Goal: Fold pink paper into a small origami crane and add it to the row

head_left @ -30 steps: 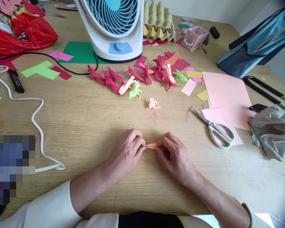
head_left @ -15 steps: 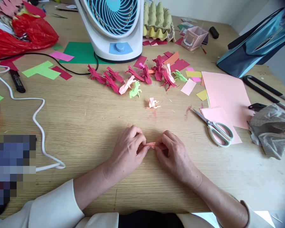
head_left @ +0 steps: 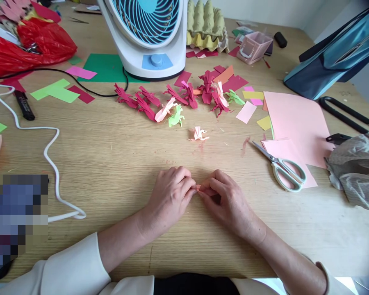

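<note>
While both forearms come over the near edge of the wooden desk (head_left: 110,184), the two hands meet near the middle of this edge, a little way in from it. Between their fingertips is a small piece of folded orange-pink paper (head_left: 198,187), and most of it is hidden. The left hand (head_left: 174,192) has its thumb and forefinger clamped on the left end of this piece; the right hand (head_left: 229,200) pinches the right end in the same manner, with its fingertips just beside those of the left.

Beyond the hands, toward the far edge, lies alone a pale pink folded paper figure (head_left: 198,133). Behind it, a row of crimson folded paper figures (head_left: 146,107) is spread before a white and blue electric fan (head_left: 146,41). On the side of the right edge, a pair of scissors with whitish handles (head_left: 275,164) rests partly on pale pink paper sheets (head_left: 298,127). A shiny red plastic bag (head_left: 46,45) lies at the far left corner.
</note>
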`<state>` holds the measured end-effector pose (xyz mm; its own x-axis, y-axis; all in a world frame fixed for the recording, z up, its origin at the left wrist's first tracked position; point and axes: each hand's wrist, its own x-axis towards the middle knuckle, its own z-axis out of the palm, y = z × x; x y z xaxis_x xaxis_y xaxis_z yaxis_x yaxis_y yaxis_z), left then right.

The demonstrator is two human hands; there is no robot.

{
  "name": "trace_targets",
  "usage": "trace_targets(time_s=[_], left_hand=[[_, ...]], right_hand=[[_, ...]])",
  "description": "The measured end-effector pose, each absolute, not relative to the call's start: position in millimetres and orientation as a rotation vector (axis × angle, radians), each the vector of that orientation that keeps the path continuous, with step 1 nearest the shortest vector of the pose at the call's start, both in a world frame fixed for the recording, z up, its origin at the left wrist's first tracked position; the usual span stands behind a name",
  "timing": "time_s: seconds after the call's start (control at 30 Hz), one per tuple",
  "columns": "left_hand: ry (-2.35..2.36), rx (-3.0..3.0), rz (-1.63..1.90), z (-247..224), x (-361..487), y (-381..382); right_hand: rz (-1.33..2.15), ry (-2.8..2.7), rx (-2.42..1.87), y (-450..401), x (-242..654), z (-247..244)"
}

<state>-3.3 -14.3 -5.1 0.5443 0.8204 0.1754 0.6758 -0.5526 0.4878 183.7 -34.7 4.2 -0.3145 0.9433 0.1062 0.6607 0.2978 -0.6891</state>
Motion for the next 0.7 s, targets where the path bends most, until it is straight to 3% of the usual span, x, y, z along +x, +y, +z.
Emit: trace_targets(time_s=[0.7], left_hand=[[1.240,2.210,0.668,-9.4,-9.2,-12.8]], right_hand=[[0.679,-2.135,-1.566,-29.2,180.4,10.7]])
